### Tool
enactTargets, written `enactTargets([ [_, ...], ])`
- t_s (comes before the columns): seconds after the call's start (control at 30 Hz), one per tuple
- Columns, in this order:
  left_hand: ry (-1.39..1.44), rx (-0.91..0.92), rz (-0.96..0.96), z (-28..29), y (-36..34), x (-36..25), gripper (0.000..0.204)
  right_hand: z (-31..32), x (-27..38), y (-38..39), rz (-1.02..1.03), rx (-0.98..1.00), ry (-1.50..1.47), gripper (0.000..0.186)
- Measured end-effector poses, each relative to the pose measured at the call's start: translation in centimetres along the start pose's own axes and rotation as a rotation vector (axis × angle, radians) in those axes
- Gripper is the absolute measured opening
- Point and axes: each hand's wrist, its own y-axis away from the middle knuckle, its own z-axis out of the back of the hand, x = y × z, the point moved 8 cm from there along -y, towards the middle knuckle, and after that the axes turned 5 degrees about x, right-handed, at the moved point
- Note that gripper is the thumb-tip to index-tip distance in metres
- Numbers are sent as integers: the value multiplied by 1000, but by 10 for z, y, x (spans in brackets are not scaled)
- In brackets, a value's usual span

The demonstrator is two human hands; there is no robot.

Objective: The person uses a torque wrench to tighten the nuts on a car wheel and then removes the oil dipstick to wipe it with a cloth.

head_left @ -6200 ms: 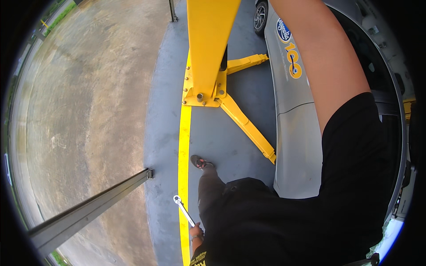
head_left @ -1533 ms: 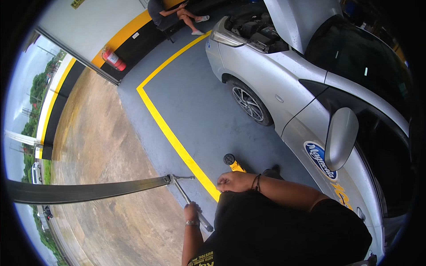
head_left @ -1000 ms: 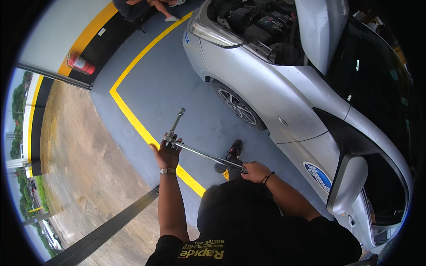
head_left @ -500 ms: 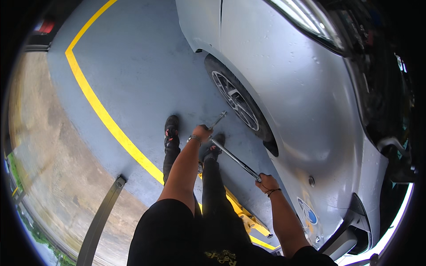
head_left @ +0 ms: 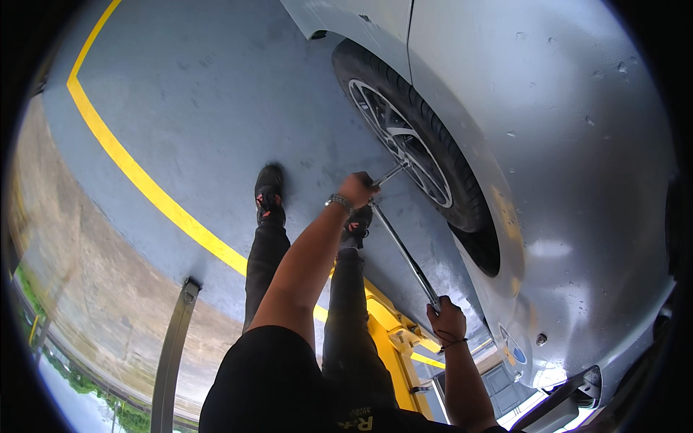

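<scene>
Left hand [head_left: 356, 190] first: we had it closed around the head end of the wrench [head_left: 406, 254], right about where the extension [head_left: 390, 175] came off it. Our fingers covered that joint, so we couldn't tell exactly how much of each piece was in the grip. Our right hand [head_left: 448, 319] was wrapped around the far end of the handle, nearer our body, so yeah, both hands gripping. We had a metal watch [head_left: 338, 201] on the left wrist and a thin dark bracelet [head_left: 453, 343] on the right.

The wrench ran slantwise between our hands, beside the car, and the extension pointed off to the wheel [head_left: 404, 135]. Its tip was up at the spokes near the middle, but whether it was seated on anything was too small to tell.

Tire [head_left: 462, 182] was on the floor [head_left: 216, 108], under the fender of a silver car [head_left: 548, 166] with little drops on the paint. Our left shoe [head_left: 269, 189] was set well out from the wheel, the right one [head_left: 355, 227] just below the wrench head. A yellow lift [head_left: 381, 335] sat behind our right leg, a yellow line [head_left: 159, 191] curved past on the left, and a grey post [head_left: 170, 353] stood beyond it.
</scene>
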Motion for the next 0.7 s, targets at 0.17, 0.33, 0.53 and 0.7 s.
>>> enactTargets([
  [0.17, -135, -104, -15, 9, -15, -8, 28, 8, 13, -1, -24, 111, -83, 39],
  [0.33, -100, -296, 3, -18, -4, -21, 19, -47, -39, -47, -142, 89, -80, 39],
  [0.53, -71, -387, -53, -23, 6, -24, 20, -52, -50, -68, -145, -22, -12, 39],
  [0.7, -35, -148, -22, -29, -14, -17, 24, -54, -46, -75, -69, -3, -34, 40],
])
